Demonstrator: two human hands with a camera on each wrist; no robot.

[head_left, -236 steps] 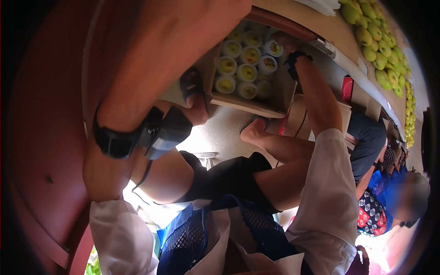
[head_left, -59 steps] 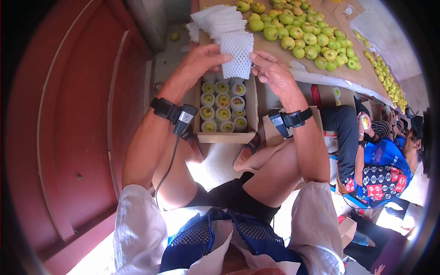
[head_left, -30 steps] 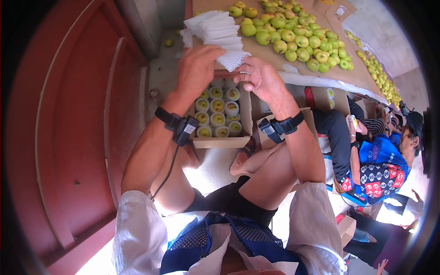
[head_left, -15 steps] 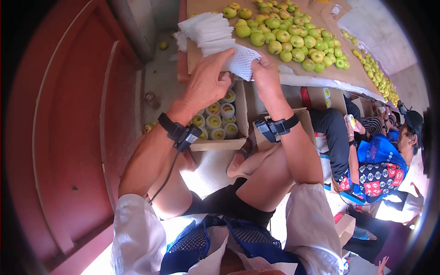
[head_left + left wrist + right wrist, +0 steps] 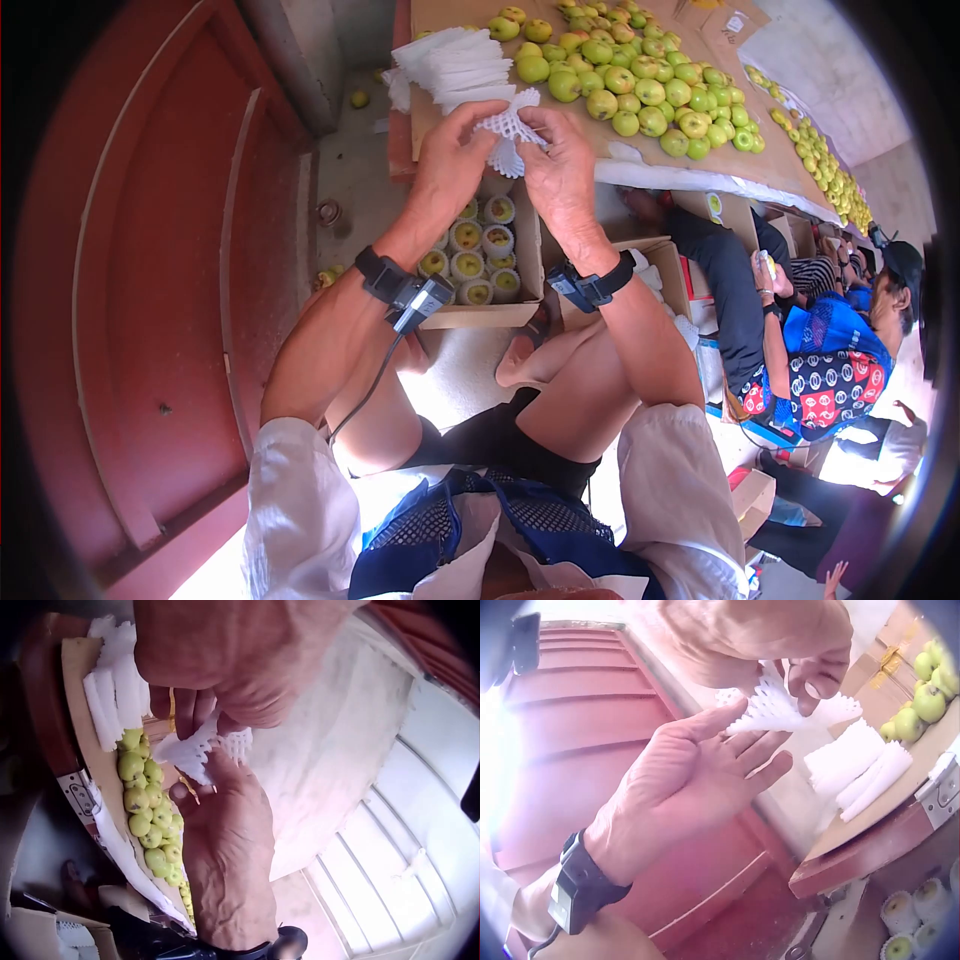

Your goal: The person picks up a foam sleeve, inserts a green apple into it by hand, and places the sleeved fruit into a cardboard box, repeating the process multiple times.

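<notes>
Over the near edge of the table, both hands hold one white foam net sleeve (image 5: 508, 128), spread and bent out of its flat shape. My left hand (image 5: 455, 160) pinches one side of it; the right wrist view shows the left thumb lying over the net (image 5: 769, 709) and the fingers beneath. My right hand (image 5: 562, 170) pinches the other side, fingertips curled in at the mesh. Below the hands, an open carton (image 5: 478, 318) holds apples (image 5: 466, 236) in white foam sleeves. A pile of flat foam sleeves (image 5: 455, 65) lies just beyond the left hand.
Many loose green apples (image 5: 650, 90) cover the cardboard-topped table (image 5: 600, 150). Another open carton (image 5: 668, 262) with white sleeves stands right of the first. A red door (image 5: 150, 250) is on the left. Another person (image 5: 830, 350) sits at the right, holding an apple.
The right hand, earlier in the carton, has come up to the sleeve. The sleeve, flat between the hands half a second ago, is now spread and bunched, with the hands closer together.
</notes>
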